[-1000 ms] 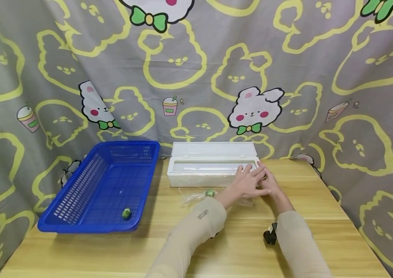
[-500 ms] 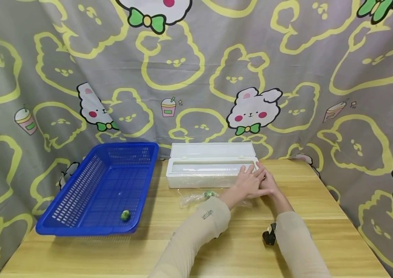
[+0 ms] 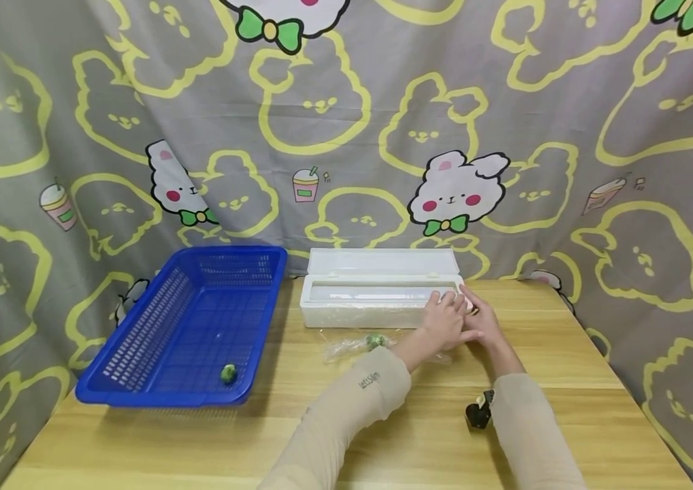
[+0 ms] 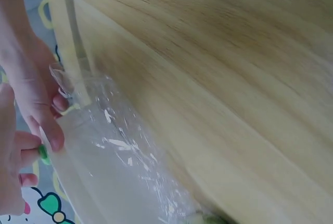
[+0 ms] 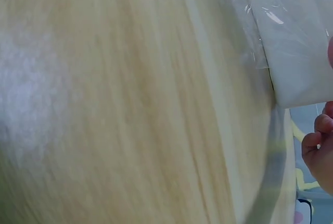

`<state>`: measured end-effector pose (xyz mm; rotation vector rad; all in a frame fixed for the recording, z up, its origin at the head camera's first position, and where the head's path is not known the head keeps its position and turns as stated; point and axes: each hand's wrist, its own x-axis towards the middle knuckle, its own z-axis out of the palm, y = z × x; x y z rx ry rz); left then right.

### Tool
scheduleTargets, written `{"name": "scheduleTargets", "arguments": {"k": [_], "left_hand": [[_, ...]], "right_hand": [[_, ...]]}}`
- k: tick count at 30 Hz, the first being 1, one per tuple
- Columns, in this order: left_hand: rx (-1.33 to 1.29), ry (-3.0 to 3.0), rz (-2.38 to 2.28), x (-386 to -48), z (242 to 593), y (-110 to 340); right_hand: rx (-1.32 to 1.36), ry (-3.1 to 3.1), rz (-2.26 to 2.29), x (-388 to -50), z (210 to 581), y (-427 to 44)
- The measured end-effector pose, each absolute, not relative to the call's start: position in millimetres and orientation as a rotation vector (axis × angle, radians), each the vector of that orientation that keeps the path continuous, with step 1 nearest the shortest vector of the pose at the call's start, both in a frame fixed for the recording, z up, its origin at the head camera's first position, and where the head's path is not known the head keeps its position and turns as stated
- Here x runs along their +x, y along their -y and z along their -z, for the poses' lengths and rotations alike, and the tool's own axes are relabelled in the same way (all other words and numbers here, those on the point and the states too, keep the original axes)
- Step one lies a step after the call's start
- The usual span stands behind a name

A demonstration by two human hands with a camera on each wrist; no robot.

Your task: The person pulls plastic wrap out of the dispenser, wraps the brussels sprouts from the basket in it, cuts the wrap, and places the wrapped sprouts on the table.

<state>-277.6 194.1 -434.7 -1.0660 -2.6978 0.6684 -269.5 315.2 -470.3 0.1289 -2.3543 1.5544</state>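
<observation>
A long white cling film dispenser box (image 3: 359,314) stands at the back of the table with its lid raised. Clear plastic film (image 3: 343,350) hangs out over its front onto the wood, and a green Brussels sprout (image 3: 376,340) lies on the film. My left hand (image 3: 442,325) touches the top of the box near its right end, fingers loosely extended. Around that same end, my right hand (image 3: 485,325) holds the box, its thumb on the side in the left wrist view. Just part of each hand shows in its own wrist view.
To the left stands a blue plastic basket (image 3: 86,391) with another Brussels sprout (image 3: 228,373) inside. A small black object (image 3: 478,414) sits beside the right forearm. Behind the table hangs a patterned grey curtain (image 3: 359,129).
My left hand has shifted slightly right along the box top. The right hand keeps its place on the box end. Basket, film and sprouts look unmoved; the camera view has shifted a little.
</observation>
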Motion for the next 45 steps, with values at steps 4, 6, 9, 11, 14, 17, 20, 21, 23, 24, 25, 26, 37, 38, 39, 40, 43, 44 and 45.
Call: {"name": "scheduleTargets", "arguments": {"k": [4,6,9,11,14,17,20,21,23,24,25,26,37,38,39,40,43,44,45], "left_hand": [[-1.010,2.709,-0.676,-280,435,-173],[-0.977,2.715,-0.678,-281,435,-160],[-0.934,2.731,-0.692,-282,434,-139],[-0.899,2.756,-0.693,-282,433,-125],[-0.844,2.800,-0.698,-281,432,-102],[-0.763,2.848,-0.673,-280,430,-79],[-0.609,2.929,-0.587,-280,430,-56],[-0.549,2.956,-0.561,-279,431,-48],[-0.403,2.995,-0.536,-278,430,-33],[-0.342,3.010,-0.527,-277,430,-26],[-0.298,3.017,-0.519,-277,429,-20],[-0.259,3.020,-0.511,-277,428,-14],[-0.160,3.015,-0.408,-291,420,13],[-0.178,2.989,-0.389,-293,421,14],[-0.187,2.961,-0.345,-295,422,14],[-0.198,2.936,-0.310,-296,422,15],[-0.220,2.872,-0.164,-301,425,15],[-0.229,2.854,-0.122,-303,425,14],[-0.244,2.846,-0.085,-305,425,14]], "right_hand": [[0.125,2.371,-1.552,-282,487,-316],[0.100,2.402,-1.533,-284,490,-316],[0.084,2.422,-1.525,-285,491,-319],[0.077,2.434,-1.519,-285,491,-322],[0.055,2.448,-1.514,-283,491,-326],[0.036,2.452,-1.503,-280,491,-328],[0.025,2.473,-1.474,-278,491,-329],[0.022,2.483,-1.462,-277,491,-329],[0.017,2.506,-1.446,-277,491,-329],[0.015,2.516,-1.435,-276,490,-329],[0.012,2.521,-1.432,-276,490,-329],[0.006,2.526,-1.425,-277,489,-328],[0.075,2.573,-1.378,-281,481,-325],[0.068,2.593,-1.347,-280,480,-325],[0.061,2.614,-1.298,-278,478,-325],[0.058,2.630,-1.243,-277,477,-325],[0.069,2.634,-1.050,-273,473,-321],[0.089,2.615,-0.981,-272,473,-319],[0.123,2.583,-0.914,-272,473,-317]]}}
